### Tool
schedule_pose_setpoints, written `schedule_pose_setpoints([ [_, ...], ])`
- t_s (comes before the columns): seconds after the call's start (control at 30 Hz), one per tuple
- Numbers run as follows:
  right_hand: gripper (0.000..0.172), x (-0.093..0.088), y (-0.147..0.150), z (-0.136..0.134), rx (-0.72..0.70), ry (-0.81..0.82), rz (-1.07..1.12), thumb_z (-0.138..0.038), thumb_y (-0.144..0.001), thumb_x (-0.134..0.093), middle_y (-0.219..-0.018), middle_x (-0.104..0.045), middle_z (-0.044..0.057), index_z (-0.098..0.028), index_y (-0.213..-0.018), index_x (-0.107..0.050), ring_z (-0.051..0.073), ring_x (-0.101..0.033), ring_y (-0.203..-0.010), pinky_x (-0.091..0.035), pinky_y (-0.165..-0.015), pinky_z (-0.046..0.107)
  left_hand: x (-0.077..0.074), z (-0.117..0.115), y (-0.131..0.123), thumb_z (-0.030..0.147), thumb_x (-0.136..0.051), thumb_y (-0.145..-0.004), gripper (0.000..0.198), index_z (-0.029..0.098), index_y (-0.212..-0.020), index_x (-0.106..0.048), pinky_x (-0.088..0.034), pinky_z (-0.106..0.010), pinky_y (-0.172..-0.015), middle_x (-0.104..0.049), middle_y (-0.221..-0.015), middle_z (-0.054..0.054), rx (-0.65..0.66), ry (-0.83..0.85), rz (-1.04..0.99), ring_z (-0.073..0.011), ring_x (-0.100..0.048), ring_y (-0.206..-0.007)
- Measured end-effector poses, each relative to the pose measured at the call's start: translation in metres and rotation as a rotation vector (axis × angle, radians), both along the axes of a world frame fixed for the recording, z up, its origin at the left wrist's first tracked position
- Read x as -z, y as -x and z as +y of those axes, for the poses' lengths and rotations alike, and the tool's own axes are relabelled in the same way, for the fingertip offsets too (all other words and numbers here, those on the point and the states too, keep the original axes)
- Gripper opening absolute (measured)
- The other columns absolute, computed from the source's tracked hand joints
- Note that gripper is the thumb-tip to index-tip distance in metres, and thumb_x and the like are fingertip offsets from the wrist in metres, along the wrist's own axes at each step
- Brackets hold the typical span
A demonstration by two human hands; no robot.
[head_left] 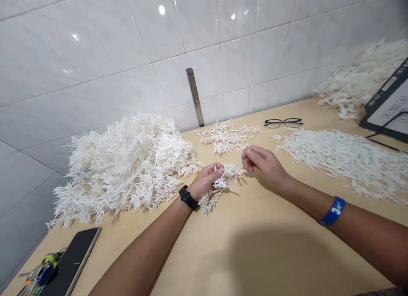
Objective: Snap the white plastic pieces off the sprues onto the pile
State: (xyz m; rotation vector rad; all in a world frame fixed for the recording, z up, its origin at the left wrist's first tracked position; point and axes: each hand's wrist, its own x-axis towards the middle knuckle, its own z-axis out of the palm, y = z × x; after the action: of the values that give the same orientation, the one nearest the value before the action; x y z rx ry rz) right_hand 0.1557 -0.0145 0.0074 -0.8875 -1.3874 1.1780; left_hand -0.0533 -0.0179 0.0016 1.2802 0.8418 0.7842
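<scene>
Currently L hand point(205, 182) pinches a small tangled clump of white plastic sprigs point(219, 189) on the table point(287, 249), R hand point(263, 163) curled narrow, empty, just beside it. Sprigs look snaggy: a hurried tug could drag strands from the big pile point(127, 168) nearby.

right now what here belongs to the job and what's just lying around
Part of the job: left hand pinching a small clump of white sprigs, right hand beside it, large sprig heap, smaller sprig pile, spread sprig pile, far sprig heap
Lying about: glasses, smartphone, keys, black-framed printed sheet
</scene>
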Motion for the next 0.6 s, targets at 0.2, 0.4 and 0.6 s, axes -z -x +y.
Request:
schedule_pose_setpoints([
  [0.2, 0.023, -0.001, 0.015, -0.017, -0.166, -0.16, -0.55, -0.041, -0.084, -0.062, -0.064, -0.046, -0.004, -0.018, -0.082, -0.056, 0.011, -0.04, -0.059, -0.029, -0.053, 0.024, -0.001, -0.006, -0.008, 0.057, -0.06, -0.079, 0.043, 0.016, -0.08, -0.046, -0.033, -0.024, -0.063, -0.048, -0.074, 0.002, 0.08, -0.204, 0.07, -0.0104, -0.043, -0.067],
  [0.4, 0.038, 0.004, 0.01, -0.01, -0.369, -0.182, -0.57, -0.041, -0.092, -0.047, -0.059, -0.035, -0.004, -0.017, -0.062, -0.043, 0.01, -0.031, -0.057, -0.025, -0.054, 0.025, -0.001, -0.004, -0.004, 0.058, -0.054, -0.083, 0.042, 0.016, -0.082, -0.046, -0.032, -0.025, -0.065, -0.044, -0.074, 0.002, 0.17, -0.255, 0.13, -0.0108, -0.038, -0.067],
  [0.6, 0.043, 0.0, 0.004, -0.009, -0.714, 0.062, -0.331, -0.048, -0.089, -0.053, -0.057, -0.038, -0.004, -0.016, -0.062, -0.047, 0.009, -0.032, -0.054, -0.024, -0.054, 0.026, -0.005, 0.0, 0.004, 0.057, -0.053, -0.084, 0.042, 0.016, -0.083, -0.049, -0.032, -0.025, -0.068, -0.042, -0.075, 0.001, 0.39, -0.282, 0.183, -0.0123, -0.037, -0.071],
])
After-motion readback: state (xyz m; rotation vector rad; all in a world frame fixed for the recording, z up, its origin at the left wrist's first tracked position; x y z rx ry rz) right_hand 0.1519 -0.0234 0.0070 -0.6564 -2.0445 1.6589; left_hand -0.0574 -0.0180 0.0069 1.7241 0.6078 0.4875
